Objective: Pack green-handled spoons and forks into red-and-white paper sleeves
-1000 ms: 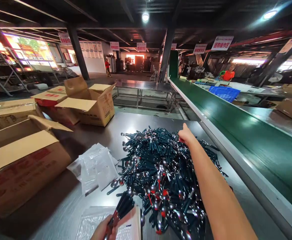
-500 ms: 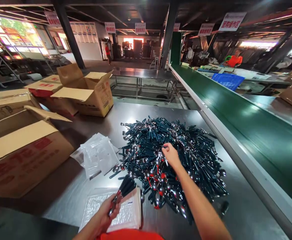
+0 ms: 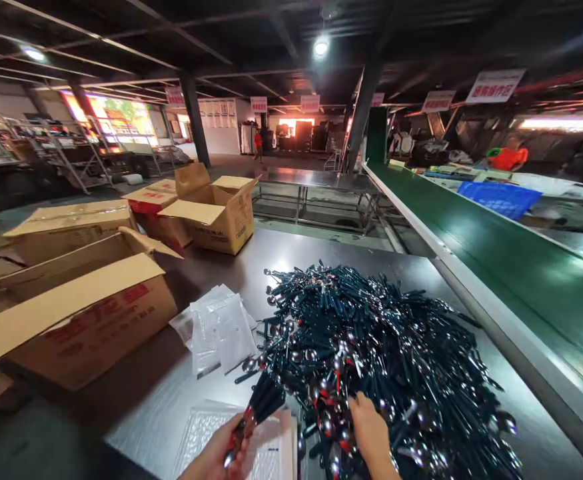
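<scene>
The left hand is clamped around a small bundle of spoons, dark handles fanning up and away from the fist, just left of the big pile of spoons on the steel table. The right hand rests on the near edge of that pile, fingers down among the handles; whether they pinch one I cannot tell. These spoons look light, stiff and slick, and tangled, so the handle seems the best place to grip. Under the bundle lies a stack of clear bags, cut off by the frame, as are both wrists.
</scene>
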Motion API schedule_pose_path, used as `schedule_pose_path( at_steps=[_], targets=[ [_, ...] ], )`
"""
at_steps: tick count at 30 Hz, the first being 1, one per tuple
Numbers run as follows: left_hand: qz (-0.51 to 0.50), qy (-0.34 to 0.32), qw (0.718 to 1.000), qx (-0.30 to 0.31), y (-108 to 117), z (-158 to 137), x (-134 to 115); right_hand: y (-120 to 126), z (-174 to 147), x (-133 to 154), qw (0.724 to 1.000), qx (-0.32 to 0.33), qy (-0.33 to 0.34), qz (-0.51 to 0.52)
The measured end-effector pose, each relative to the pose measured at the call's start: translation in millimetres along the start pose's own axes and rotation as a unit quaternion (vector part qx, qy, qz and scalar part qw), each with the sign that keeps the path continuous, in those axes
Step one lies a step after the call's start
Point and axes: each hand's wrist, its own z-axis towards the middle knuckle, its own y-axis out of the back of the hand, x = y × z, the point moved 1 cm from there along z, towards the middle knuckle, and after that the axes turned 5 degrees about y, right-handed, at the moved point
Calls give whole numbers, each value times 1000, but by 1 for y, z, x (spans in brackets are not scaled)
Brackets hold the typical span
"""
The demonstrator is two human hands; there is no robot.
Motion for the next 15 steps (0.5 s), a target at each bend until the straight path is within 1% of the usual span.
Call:
schedule_pose_path(
  at_steps=[3, 4, 6, 7, 8, 9, 10, 11, 12, 13, 14, 15],
  targets=[
    [38, -13, 999, 6, -2, -1, -1, 3, 1, -27, 999, -10, 27, -23],
    [45, -16, 999, 10, -3, -2, -1, 5, 0, -37, 998, -31, 34, -31],
    [37, -16, 999, 17, -4, -5, -2, 14, -2, -57, 994, -98, 40, -34],
    [25, -16, 999, 22, -4, -7, -2, 21, -4, -65, 990, -137, 30, -17],
    [9, -15, 999, 30, -5, -9, -2, 28, -6, -70, 984, -176, 8, 21],
    [-6, -11, 999, 39, -7, -11, -1, 35, -9, -71, 974, -209, -27, 84],
    [-19, -10, 999, 48, -9, -12, -1, 42, -12, -68, 955, -233, -73, 167],
    [-32, -14, 998, 53, -12, -12, -1, 47, -15, -59, 924, -244, -125, 266],
    [-43, -19, 997, 53, -15, -11, -1, 50, -18, -45, 878, -247, -171, 373],
    [-51, -24, 997, 52, -20, -10, 0, 51, -22, -25, 824, -224, -222, 471],
    [-58, -30, 997, 49, -25, -8, 1, 48, -26, -1, 768, -185, -235, 566],
    [-62, -36, 996, 49, -30, -6, 2, 44, -30, 27, 713, -146, -225, 647]
  ],
)
